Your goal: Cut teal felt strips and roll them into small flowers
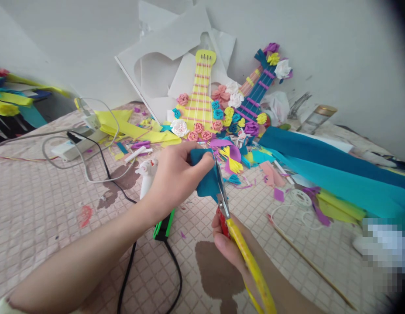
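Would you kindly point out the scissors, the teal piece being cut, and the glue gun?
scissors [222, 196]: head view, on the blades.
teal piece [207, 185]: head view, lower part below the fingers.
glue gun [146, 174]: head view, white body.

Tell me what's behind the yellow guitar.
White cut foam boards lean on the wall behind the yellow guitar. A blue guitar stands beside it. The boards' lower parts are covered by the guitar and paper flowers.

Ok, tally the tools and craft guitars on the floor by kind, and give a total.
Guitars: 2, yellow guitar and blue guitar
Scissors: 1, scissors in the right hand, cutting the teal felt held by the left hand
Glue gun: 1, glue gun
Total: 4
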The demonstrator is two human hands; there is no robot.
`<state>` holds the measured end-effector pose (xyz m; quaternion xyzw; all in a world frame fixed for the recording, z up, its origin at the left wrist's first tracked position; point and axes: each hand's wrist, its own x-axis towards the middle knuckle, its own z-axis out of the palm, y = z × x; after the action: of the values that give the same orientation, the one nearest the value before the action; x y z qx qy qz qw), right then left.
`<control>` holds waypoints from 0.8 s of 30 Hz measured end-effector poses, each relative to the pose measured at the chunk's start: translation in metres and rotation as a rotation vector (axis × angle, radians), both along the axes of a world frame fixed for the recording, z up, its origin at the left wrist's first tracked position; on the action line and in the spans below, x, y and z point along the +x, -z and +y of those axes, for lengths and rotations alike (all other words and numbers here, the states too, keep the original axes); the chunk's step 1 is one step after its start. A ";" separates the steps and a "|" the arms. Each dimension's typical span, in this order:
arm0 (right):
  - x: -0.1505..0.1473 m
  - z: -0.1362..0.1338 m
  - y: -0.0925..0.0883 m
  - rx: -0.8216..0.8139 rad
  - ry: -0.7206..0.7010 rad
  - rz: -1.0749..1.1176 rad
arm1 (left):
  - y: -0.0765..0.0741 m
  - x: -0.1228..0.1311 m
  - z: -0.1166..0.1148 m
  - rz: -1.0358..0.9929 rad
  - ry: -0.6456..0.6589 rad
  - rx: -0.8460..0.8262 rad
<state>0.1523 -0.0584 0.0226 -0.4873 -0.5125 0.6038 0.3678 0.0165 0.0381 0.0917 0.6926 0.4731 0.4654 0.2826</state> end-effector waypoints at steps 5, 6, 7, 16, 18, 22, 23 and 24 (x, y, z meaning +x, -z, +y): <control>0.000 0.001 0.001 0.004 0.016 -0.023 | 0.000 0.000 0.001 0.000 -0.007 0.007; -0.001 0.001 0.002 0.004 0.021 -0.031 | 0.000 0.000 0.001 -0.001 -0.007 0.006; -0.001 0.002 0.004 0.003 0.028 -0.041 | 0.000 0.000 0.001 -0.001 -0.008 0.006; -0.004 0.003 0.008 -0.025 0.071 -0.080 | 0.000 0.000 0.002 -0.003 -0.013 0.007; -0.004 0.003 0.007 -0.030 0.066 -0.074 | 0.000 0.000 0.002 -0.001 -0.020 0.011; -0.002 0.003 0.006 -0.039 0.063 -0.064 | 0.001 0.000 0.001 -0.017 -0.019 -0.002; -0.002 0.003 0.006 -0.046 0.065 -0.061 | 0.001 0.000 0.001 -0.023 -0.016 -0.009; -0.002 0.003 0.006 -0.053 0.064 -0.060 | 0.001 0.000 0.001 -0.029 -0.011 -0.015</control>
<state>0.1507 -0.0554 0.0163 -0.5307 -0.4914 0.5903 0.3584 0.0168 0.0394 0.0904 0.6811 0.4761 0.4733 0.2921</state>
